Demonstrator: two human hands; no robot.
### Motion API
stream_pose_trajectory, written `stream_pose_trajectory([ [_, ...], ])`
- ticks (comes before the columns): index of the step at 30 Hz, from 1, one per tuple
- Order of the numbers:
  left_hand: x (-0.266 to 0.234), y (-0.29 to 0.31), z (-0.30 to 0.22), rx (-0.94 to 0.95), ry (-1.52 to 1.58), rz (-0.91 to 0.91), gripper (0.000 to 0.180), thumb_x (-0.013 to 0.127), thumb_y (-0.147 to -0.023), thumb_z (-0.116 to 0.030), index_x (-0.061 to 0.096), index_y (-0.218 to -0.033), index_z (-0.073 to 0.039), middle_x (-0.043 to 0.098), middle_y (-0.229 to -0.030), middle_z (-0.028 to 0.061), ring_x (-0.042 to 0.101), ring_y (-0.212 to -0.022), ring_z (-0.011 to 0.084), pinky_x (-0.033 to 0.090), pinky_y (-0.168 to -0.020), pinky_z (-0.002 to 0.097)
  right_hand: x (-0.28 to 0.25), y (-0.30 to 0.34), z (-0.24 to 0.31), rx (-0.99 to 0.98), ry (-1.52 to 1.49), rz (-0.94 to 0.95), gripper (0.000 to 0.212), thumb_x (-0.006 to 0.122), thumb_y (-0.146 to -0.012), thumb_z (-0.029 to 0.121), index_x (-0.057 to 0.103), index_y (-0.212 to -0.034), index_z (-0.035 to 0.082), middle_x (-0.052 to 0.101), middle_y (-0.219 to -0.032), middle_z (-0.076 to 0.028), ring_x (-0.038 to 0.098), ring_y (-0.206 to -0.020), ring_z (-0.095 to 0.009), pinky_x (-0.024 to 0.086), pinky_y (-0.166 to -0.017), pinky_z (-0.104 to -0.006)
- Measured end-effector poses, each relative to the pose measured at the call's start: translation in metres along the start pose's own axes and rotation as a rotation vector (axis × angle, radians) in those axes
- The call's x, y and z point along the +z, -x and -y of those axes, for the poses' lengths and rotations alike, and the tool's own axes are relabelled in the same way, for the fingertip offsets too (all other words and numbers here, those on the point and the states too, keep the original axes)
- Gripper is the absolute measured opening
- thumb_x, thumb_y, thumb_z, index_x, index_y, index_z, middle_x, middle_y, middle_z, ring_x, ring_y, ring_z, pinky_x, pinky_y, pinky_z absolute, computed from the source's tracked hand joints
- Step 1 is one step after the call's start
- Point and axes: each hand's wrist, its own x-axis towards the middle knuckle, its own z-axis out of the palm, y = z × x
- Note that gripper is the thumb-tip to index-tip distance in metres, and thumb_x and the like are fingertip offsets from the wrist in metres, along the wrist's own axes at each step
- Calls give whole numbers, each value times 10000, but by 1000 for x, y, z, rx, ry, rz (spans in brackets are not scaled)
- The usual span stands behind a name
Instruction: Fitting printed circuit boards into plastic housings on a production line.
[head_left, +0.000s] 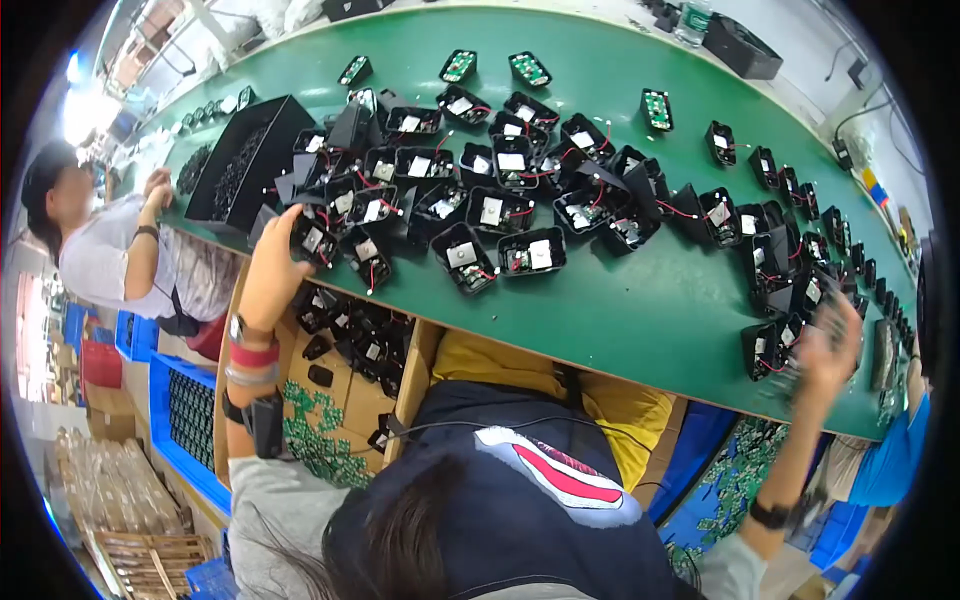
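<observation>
My left hand is at the left end of a crowd of black plastic housings. Its thumb and fingers are spread apart beside one housing; whether they touch it I cannot tell. My right hand is smeared by motion over the housings at the right side of the table, near one housing, so its grip is unclear. Many housings lie open side up, showing pale square blocks and thin red wires with white plugs. A few, such as the housing at the back, show green circuit boards.
The green table carries a large black bin of small dark parts. Below its front edge, a cardboard box holds housings and green boards. More boards lie at lower right. A co-worker sits left; another's blue sleeve shows right.
</observation>
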Motion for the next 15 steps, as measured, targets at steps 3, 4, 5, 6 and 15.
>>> stream_pose_trajectory([
  [3, -8, 9, -27, -175, 57, 29, 731, 655, -582, 102, 420, -1263, -21, 480, -1135, 162, 524, -1005, 317, 427, -873, 340, 82, 7, 65, -578, 65, 389, 527, 669, -603, 121, 540, -1109, 51, 515, -958, -108, 509, -858, -226, 429, -784, -345],
  [4, -15, 10, -34, -192, -19, 19, 727, 663, -592, 94, 418, -1267, -24, 474, -1147, 161, 523, -1013, 312, 428, -873, 339, 95, 7, 68, -572, 76, 517, 558, 712, -578, 144, 543, -1103, 58, 505, -933, -116, 507, -859, -268, 430, -771, -356],
  [5, -23, 5, -40, -210, -94, 9, 724, 671, -602, 85, 416, -1270, -27, 469, -1159, 160, 522, -1022, 307, 428, -872, 338, 102, 4, 70, -551, 76, 612, 582, 732, -566, 170, 543, -1105, 61, 498, -914, -120, 496, -866, -291, 434, -754, -368],
  [6, -34, 0, -44, -172, -78, -34, 698, 679, -622, 67, 425, -1265, -29, 479, -1159, 166, 524, -1035, 313, 427, -875, 348, 108, -2, 73, -595, 56, 675, 587, 743, -564, 182, 544, -1104, 65, 501, -916, -114, 493, -868, -289, 438, -746, -370],
  [15, 43, -268, -205, 1069, 32, -6, 433, 536, -737, -13, 530, -1165, -77, 553, -1128, 131, 526, -1047, 311, 417, -918, 376, 106, -1, 67, -746, 135, 753, 473, 761, -603, 287, 609, -997, 75, 487, -1075, -116, 446, -1076, -339, 386, -907, -446],
])
